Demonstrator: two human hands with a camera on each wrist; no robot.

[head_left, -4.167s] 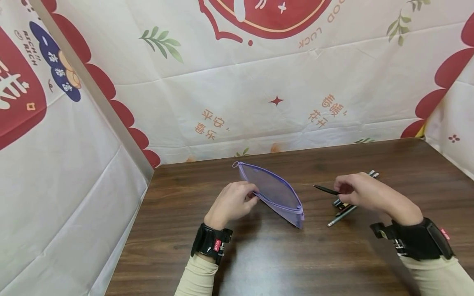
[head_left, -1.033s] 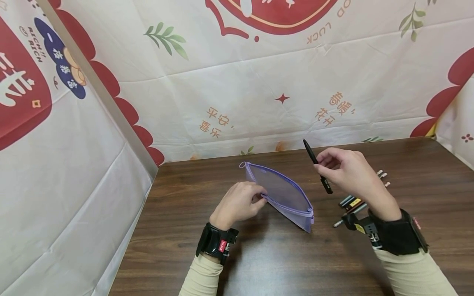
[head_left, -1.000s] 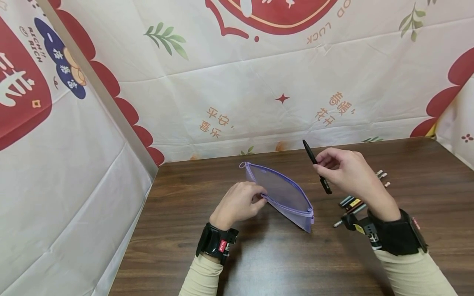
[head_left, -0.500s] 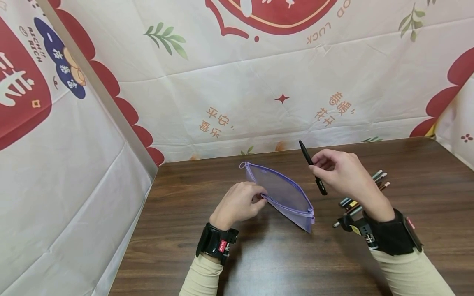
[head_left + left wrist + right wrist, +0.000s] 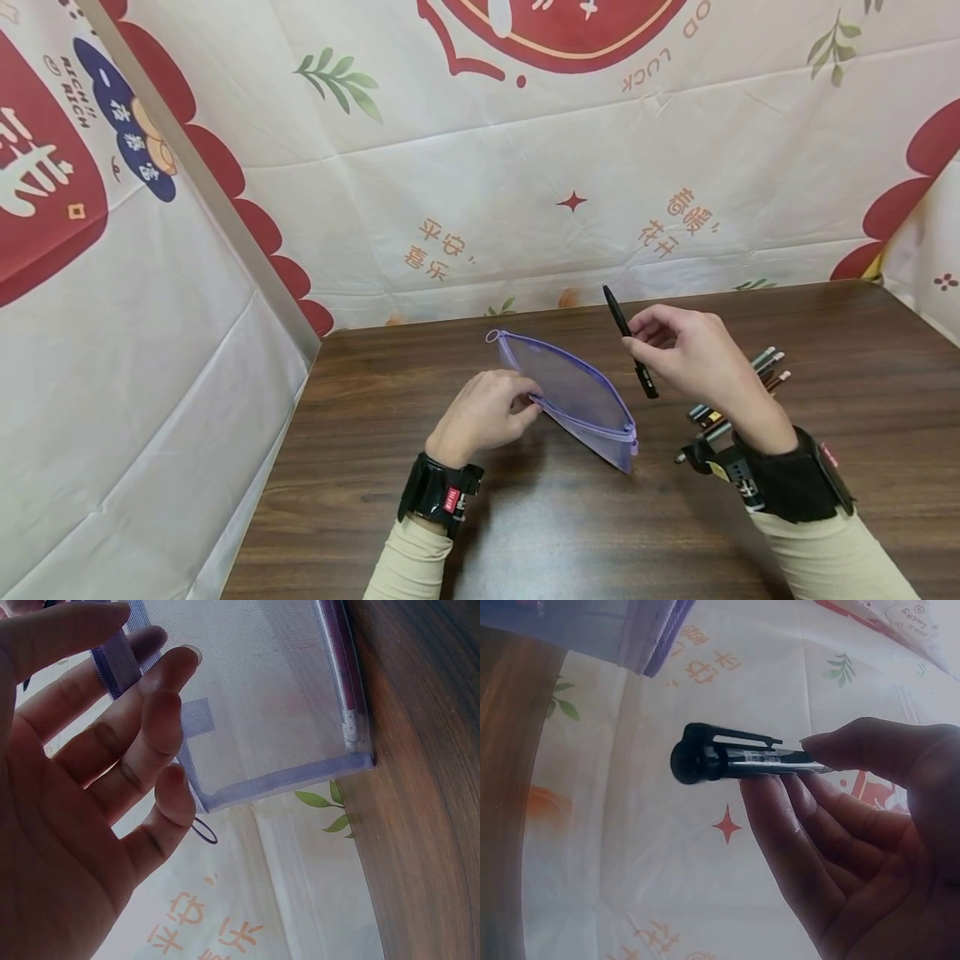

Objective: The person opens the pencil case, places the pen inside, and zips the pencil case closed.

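A purple mesh zip pencil pouch (image 5: 573, 392) stands with its mouth gaping. My left hand (image 5: 483, 417) pinches the near edge of that mouth. Through the mesh in the left wrist view, a dark pencil (image 5: 349, 720) with a pale end lies along the bottom of the pouch. To the right, my right hand (image 5: 693, 350) holds a black pen (image 5: 645, 379) above the table, between thumb and fingers. The pen is tilted, its thin end up and away. In the right wrist view its clip and round end (image 5: 686, 761) face the camera.
Several pencils and pens (image 5: 767, 360) lie in a loose pile on the wooden table (image 5: 360, 500), partly hidden under my right wrist. A printed white cloth (image 5: 450, 192) hangs behind the table's far edge, and another cloth (image 5: 150, 375) hangs at the left.
Over the earlier frames my right hand has lifted the black pen away from the pile and turned it steeper. In the last second it has drifted slightly left towards the pouch. My left hand keeps its pinch.
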